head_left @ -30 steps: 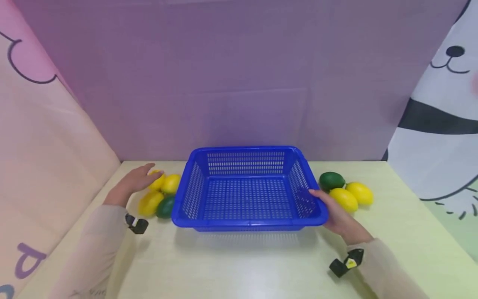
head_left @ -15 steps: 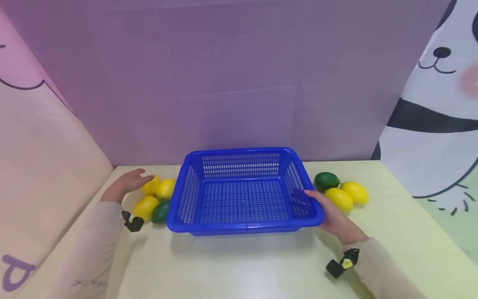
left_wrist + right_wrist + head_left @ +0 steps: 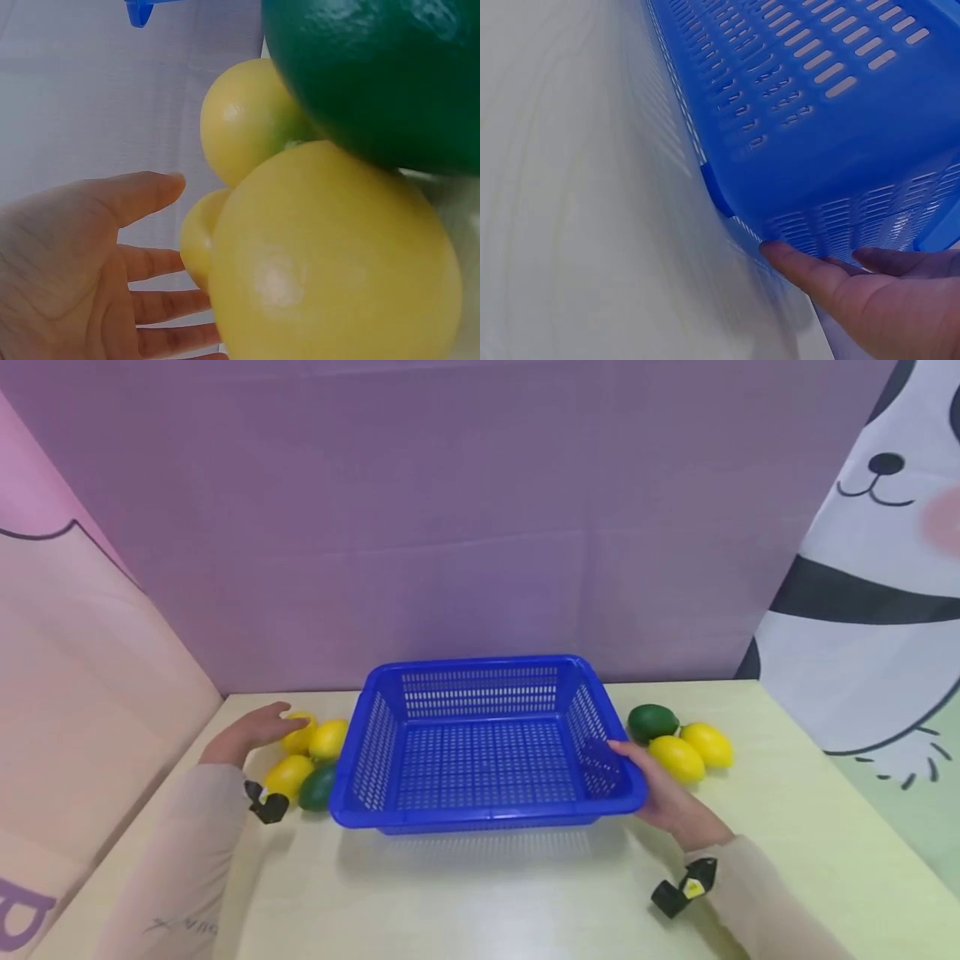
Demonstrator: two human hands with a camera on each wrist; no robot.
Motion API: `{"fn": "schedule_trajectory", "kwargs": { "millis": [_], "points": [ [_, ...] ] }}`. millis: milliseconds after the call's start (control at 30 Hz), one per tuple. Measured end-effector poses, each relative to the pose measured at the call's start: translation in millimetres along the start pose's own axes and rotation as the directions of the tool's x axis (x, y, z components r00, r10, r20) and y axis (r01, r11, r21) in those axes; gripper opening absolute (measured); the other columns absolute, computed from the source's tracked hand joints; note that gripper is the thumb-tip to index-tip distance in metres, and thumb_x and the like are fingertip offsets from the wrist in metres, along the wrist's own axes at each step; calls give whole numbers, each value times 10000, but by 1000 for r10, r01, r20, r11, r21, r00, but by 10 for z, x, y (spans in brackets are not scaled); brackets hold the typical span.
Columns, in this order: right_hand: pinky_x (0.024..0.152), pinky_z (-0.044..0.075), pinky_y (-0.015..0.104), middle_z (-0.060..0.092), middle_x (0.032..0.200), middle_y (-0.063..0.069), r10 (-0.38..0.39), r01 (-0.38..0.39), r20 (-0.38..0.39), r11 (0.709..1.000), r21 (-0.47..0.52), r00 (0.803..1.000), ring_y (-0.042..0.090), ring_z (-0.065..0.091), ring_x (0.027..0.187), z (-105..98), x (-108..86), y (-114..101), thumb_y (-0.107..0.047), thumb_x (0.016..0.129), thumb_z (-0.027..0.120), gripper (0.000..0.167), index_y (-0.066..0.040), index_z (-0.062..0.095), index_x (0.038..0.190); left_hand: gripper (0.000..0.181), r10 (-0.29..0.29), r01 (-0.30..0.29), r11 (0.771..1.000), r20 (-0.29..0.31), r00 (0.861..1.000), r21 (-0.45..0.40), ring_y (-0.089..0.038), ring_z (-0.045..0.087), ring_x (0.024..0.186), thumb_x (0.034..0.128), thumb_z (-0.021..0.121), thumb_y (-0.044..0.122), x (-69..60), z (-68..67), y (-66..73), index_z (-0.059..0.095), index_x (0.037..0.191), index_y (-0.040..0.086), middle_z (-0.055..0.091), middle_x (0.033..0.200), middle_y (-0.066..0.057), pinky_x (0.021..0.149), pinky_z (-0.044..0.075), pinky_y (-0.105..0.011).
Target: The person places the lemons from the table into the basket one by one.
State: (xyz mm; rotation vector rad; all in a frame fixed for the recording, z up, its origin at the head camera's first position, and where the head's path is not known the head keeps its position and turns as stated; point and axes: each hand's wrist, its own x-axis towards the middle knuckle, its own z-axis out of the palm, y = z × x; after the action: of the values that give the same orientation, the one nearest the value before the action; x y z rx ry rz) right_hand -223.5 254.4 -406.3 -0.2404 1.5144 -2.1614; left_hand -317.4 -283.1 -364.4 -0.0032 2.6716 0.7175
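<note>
In the head view a blue plastic mesh basket (image 3: pixel 487 760) stands mid-table with nothing in it. My right hand (image 3: pixel 667 797) grips its right side, thumb over the rim; the right wrist view shows fingers (image 3: pixel 810 274) against the outer wall. At the left, my left hand (image 3: pixel 255 731) is spread at the far-left yellow lemon (image 3: pixel 300 739), its fingers extended and holding nothing. Two more lemons, one in front (image 3: pixel 288 777) and one beside the basket (image 3: pixel 328 741), lie there with a dark green, lemon-shaped fruit (image 3: pixel 317 787). Lemons hide the left fingertips in the left wrist view.
Right of the basket lie a dark green fruit (image 3: pixel 652 723) and two lemons, a near one (image 3: pixel 677 760) and a farther one (image 3: pixel 707 745). A purple cloth backdrop (image 3: pixel 480 527) rises behind the pale table (image 3: pixel 480 893). Printed cloths flank both sides.
The whole scene has slid slightly left as the head camera turned a little. Both hands, the basket and the fruit otherwise keep nearly the same places relative to each other.
</note>
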Motion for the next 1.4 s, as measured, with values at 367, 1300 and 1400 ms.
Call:
{"fn": "schedule_trajectory", "kwargs": {
  "millis": [367,1300,1400],
  "points": [
    [847,530,341,588,1156,52,3,-3,-22,999,-41,1000,213,618,1011,9,-15,-19,-384,1000,342,594,-37,106,1420,816,34,-34,999,11,999,24,-557,184,1297,957,409,487,44,11,-41,142,1435,-117,116,1456,-377,1036,201,-660],
    [856,525,340,582,1173,57,-7,6,-23,999,-40,1000,220,613,1029,28,-4,-3,-381,1004,331,644,-5,46,1443,665,61,-67,994,-67,996,-90,-483,392,1186,939,519,271,193,125,-56,228,1405,-103,223,1411,-373,931,444,-522],
    [863,523,346,577,1181,57,-1,0,-32,999,-43,999,222,610,1035,27,-16,-1,-388,1002,337,654,-18,38,1451,670,61,-69,994,-94,994,-81,-469,427,1160,932,538,298,200,142,-77,255,1398,-90,262,1397,-368,897,474,-495]
  ]
}}
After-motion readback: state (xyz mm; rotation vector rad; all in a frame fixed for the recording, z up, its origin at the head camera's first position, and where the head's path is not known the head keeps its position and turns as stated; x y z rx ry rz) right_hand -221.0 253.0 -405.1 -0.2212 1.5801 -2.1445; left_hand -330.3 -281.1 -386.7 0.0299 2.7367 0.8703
